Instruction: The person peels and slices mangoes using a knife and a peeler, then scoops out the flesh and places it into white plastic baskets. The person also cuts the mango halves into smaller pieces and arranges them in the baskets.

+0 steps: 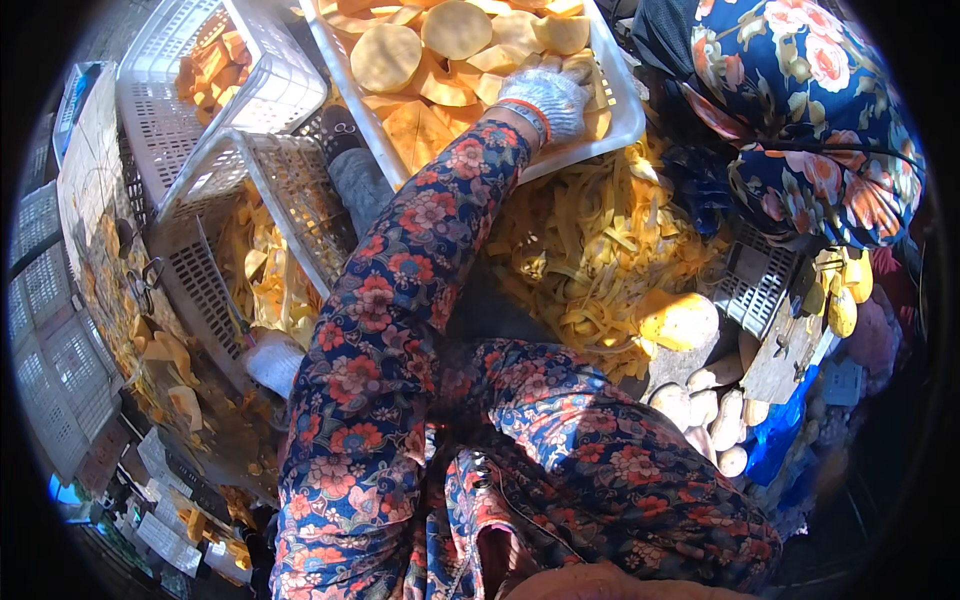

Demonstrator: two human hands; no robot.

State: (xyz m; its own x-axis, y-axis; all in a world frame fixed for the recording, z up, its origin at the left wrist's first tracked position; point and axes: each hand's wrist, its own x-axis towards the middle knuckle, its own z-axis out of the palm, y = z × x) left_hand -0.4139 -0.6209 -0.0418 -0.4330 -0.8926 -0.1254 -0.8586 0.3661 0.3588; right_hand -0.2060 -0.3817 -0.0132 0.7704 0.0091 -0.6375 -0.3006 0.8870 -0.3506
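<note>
My left hand (551, 94), in a white knit glove with a red band at the wrist, rests among orange squash slices (386, 58) in a white plastic crate (628, 124). Its fingers touch the slices; whether they grip one is unclear. At the left, my right hand (274, 365), also gloved, emerges from beneath my left sleeve. It holds a knife (217, 274), whose long blade points up over a perforated basket (289, 217). Squash scraps (262, 277) lie inside that basket. My left arm hides most of the right arm.
Beyond the basket stands a white crate (285, 86) with orange chunks (217, 67). Squash peelings (600, 255) pile below the slice crate, with a squash (679, 321) beside them. Butternut squashes (726, 420) lie at right. Another person in floral clothing (817, 120) is at upper right.
</note>
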